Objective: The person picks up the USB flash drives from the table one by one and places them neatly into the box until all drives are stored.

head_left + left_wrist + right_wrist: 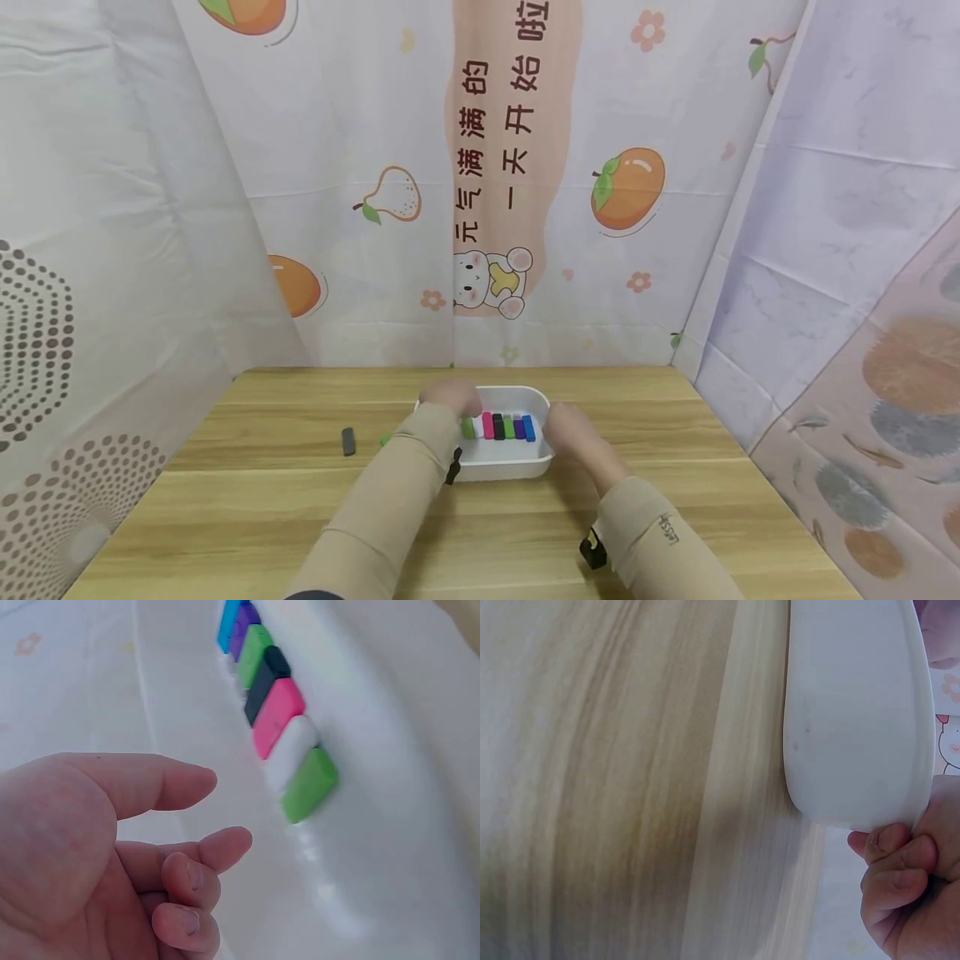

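Note:
A white plastic tub [498,472] holds a row of small coloured bars: green [310,787], white [291,752], pink [279,718], black [266,686], green [255,654], purple [243,630] and blue [227,624]. Over the tub's left part is my left hand [452,395]; in its wrist view the thumb and index finger stand apart with nothing between them. The other left fingers are loosely bent, close to the green end of the row. My right hand [911,881] grips the tub's right end at the rim, fingers curled against it.
A dark grey bar [348,442] lies on the wooden table [262,500] left of the tub. Beside my left sleeve a green piece [386,438] shows, partly covered. Printed curtains [375,292] hang behind the table and at both sides.

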Motion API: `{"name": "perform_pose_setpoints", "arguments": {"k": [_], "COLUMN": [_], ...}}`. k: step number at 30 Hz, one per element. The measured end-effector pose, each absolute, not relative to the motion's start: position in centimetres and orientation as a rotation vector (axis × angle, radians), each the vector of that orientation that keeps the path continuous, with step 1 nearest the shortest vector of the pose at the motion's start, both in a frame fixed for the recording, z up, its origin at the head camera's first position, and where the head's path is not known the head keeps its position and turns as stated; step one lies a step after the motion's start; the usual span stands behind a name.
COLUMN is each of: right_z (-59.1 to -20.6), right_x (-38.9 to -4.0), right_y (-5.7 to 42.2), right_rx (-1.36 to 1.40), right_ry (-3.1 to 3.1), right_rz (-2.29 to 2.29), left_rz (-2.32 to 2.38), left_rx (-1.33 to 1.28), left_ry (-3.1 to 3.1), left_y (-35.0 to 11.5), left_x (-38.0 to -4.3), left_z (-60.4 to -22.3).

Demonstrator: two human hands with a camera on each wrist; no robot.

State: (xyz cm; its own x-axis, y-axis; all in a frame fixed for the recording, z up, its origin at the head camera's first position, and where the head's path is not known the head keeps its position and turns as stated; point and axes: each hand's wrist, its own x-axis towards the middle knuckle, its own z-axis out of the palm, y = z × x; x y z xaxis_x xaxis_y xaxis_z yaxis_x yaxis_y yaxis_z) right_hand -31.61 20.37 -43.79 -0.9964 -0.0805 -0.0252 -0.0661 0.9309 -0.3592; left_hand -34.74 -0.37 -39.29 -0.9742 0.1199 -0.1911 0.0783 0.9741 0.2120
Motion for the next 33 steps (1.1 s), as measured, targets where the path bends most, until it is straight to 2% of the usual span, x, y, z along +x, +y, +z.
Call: {"name": "perform_pose_setpoints", "arguments": {"k": [5,17,33], "right_z": [-43.8,-43.9,-43.9], "right_x": [-31.5,-31.6,-31.6], "right_y": [20.4,20.5,20.4], "right_rx": [-0.127,-0.1,-0.074], "right_ry": [3.055,3.032,3.007], "right_rz": [-0.535,-0.573,-0.628], "left_rz": [0.322,0.292,0.394], "left_rx": [0.2,0.358,0.373], "left_ry": [2.929,2.988,2.998], "left_y": [-0.4,-2.1,-5.2], "left_x": [-35.3,-34.2,-33.3], "left_z": [-38.6,-36.5,-34.5]}}
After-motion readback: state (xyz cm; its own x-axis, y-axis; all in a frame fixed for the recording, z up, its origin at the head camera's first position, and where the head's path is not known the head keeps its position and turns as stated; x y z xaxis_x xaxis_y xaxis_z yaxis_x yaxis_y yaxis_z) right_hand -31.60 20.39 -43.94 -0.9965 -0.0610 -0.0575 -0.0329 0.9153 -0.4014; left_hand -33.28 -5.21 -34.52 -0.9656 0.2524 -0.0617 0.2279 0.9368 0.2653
